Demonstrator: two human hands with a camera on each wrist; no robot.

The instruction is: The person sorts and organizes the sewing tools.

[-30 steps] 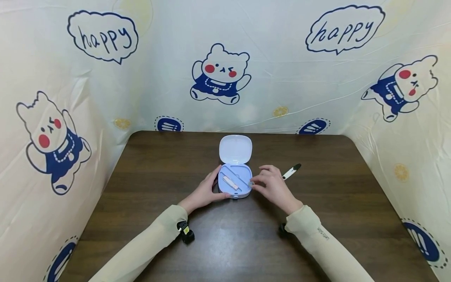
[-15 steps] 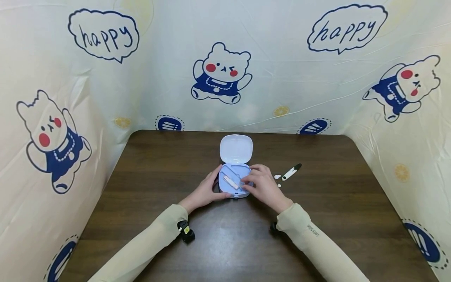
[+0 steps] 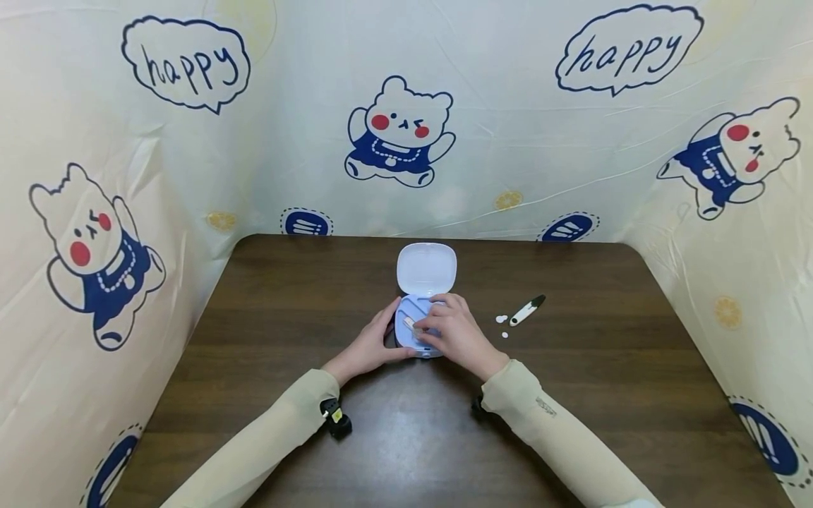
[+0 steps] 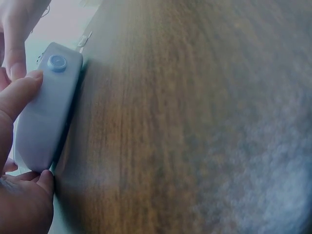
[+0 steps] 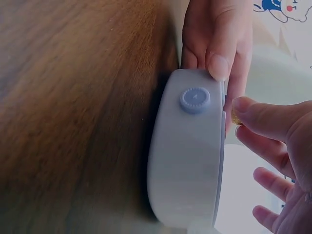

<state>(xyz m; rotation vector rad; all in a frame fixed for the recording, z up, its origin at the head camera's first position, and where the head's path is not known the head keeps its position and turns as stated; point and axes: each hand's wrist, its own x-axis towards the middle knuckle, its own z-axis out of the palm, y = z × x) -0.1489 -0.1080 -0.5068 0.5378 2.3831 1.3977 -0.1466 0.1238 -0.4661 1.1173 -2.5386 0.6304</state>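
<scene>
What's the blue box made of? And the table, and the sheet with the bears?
The blue box looks like smooth, slightly shiny plastic: its wall is even and its corners rounded. The table seems wood, or a wood-look coating: brown grain with a soft glare. The bear sheet could be cloth or thin plastic, mostly matte: it hangs in creases.

Over there, the brown wooden table (image 3: 298, 296) bears an open pale-blue case (image 3: 424, 282); toward its three o'clock lie white bits (image 3: 501, 319), then a black-and-white tool (image 3: 526, 311).
</scene>
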